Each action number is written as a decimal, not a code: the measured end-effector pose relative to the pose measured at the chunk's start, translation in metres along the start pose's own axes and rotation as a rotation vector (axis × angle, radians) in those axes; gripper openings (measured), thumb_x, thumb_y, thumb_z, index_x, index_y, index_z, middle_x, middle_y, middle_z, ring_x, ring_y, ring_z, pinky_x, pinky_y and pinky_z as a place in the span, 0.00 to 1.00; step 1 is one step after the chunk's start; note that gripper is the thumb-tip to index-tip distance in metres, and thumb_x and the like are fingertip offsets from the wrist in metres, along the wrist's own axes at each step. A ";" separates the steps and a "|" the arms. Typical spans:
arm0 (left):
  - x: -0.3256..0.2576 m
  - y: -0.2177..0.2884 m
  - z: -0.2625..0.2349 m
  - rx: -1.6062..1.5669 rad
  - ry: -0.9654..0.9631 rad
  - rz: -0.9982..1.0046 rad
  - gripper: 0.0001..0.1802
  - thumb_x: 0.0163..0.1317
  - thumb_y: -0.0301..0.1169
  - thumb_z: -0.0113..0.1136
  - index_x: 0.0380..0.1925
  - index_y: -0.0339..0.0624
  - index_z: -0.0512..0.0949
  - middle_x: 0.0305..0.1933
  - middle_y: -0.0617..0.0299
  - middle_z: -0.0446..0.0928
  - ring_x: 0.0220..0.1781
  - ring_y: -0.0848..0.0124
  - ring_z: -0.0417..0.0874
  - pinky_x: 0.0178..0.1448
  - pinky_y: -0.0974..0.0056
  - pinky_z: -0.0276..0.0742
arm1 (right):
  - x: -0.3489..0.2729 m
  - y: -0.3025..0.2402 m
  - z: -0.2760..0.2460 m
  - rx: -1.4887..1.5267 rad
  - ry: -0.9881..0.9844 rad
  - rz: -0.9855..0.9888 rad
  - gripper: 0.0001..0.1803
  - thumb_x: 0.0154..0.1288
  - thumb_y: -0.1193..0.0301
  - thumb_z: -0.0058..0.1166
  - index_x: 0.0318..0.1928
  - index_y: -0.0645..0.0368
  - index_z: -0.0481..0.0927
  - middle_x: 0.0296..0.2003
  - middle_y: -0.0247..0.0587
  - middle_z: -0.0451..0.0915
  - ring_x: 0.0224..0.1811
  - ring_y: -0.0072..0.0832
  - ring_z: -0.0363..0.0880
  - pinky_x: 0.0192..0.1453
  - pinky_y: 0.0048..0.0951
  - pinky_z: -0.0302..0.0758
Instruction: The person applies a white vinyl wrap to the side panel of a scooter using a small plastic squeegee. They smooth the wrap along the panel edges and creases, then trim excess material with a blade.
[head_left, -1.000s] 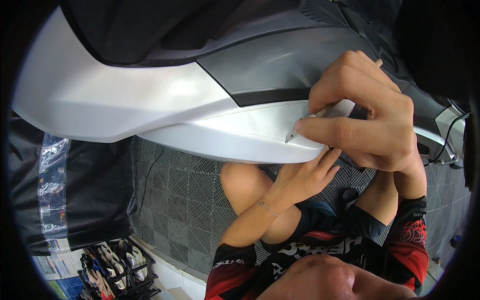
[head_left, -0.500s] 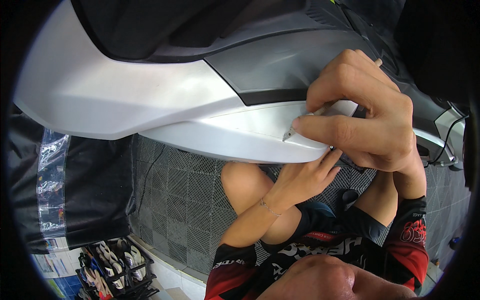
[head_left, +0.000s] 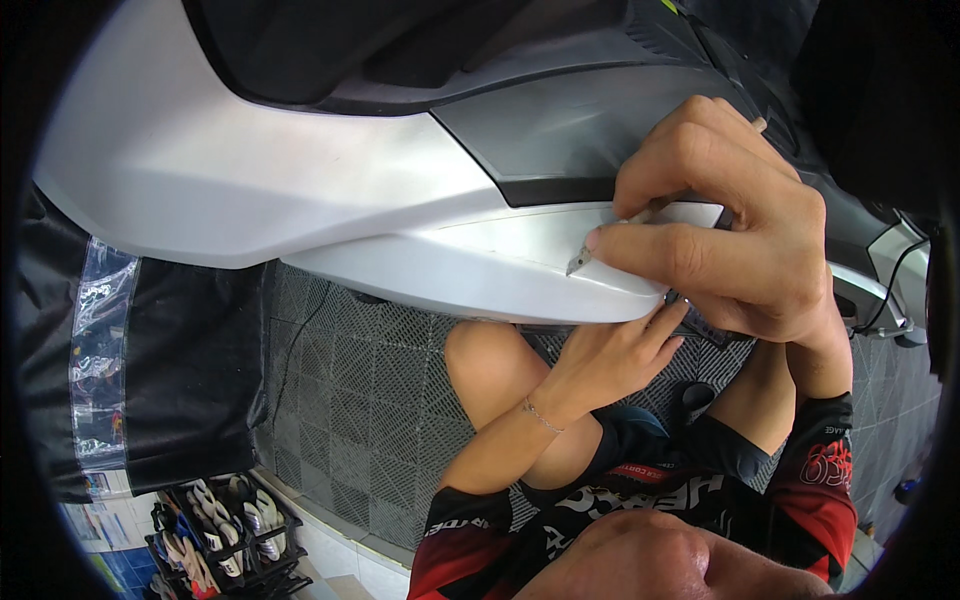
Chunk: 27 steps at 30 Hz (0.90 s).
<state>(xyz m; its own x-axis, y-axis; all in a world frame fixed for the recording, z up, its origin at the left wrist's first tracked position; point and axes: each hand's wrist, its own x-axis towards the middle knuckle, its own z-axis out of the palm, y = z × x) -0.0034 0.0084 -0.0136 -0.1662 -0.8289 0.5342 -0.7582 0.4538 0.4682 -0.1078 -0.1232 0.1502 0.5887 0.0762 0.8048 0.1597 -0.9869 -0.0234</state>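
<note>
A craft knife is pinched between the thumb and fingers of my right hand (head_left: pixel 735 235), its short blade (head_left: pixel 578 264) angled down to the left. The blade tip is at the surface of a silvery white body panel (head_left: pixel 470 260), close to a thin line running along it. The pale end of the handle (head_left: pixel 760 125) pokes out behind my knuckles; the rest is mostly hidden by my fingers. Below the panel's pointed end, my left hand (head_left: pixel 625 355) rests with fingers stretched out against the lower edge, some fingertips hidden behind it.
Above the white panel lie a grey panel (head_left: pixel 560 130) and black bodywork (head_left: pixel 400 50). A black sheet with a clear strip (head_left: pixel 100 350) hangs at the left. Black bins of gloves (head_left: pixel 230 525) stand lower left. Grey tiles (head_left: pixel 340 400) cover the floor beneath my knee.
The view has shifted slightly, so the panel sits a little farther right and higher. My right hand keeps the knife at nearly the same spot; my left hand stays at the panel's edge.
</note>
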 end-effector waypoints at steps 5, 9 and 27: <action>-0.002 -0.001 0.000 -0.008 -0.026 -0.014 0.20 0.72 0.36 0.73 0.58 0.39 0.85 0.52 0.47 0.87 0.55 0.49 0.90 0.56 0.48 0.89 | 0.003 0.001 0.001 0.014 -0.009 -0.015 0.20 0.49 0.59 0.65 0.38 0.58 0.94 0.34 0.41 0.84 0.35 0.31 0.82 0.36 0.31 0.76; -0.003 -0.001 0.000 -0.016 -0.015 -0.008 0.20 0.72 0.36 0.72 0.59 0.40 0.84 0.52 0.48 0.87 0.55 0.48 0.90 0.55 0.47 0.89 | 0.004 0.001 0.003 0.019 -0.003 -0.019 0.19 0.50 0.61 0.66 0.38 0.60 0.94 0.34 0.42 0.84 0.34 0.31 0.82 0.36 0.31 0.76; -0.003 0.000 -0.001 -0.019 -0.003 -0.002 0.18 0.73 0.37 0.72 0.58 0.43 0.85 0.48 0.49 0.87 0.45 0.49 0.93 0.44 0.48 0.90 | 0.012 -0.001 0.005 0.041 -0.016 -0.025 0.21 0.51 0.60 0.64 0.39 0.62 0.94 0.35 0.43 0.84 0.34 0.32 0.81 0.36 0.32 0.74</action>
<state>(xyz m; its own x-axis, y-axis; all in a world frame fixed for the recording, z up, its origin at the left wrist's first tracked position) -0.0021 0.0115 -0.0143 -0.1666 -0.8309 0.5309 -0.7465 0.4581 0.4826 -0.0973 -0.1209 0.1570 0.5963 0.1036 0.7960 0.2071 -0.9779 -0.0278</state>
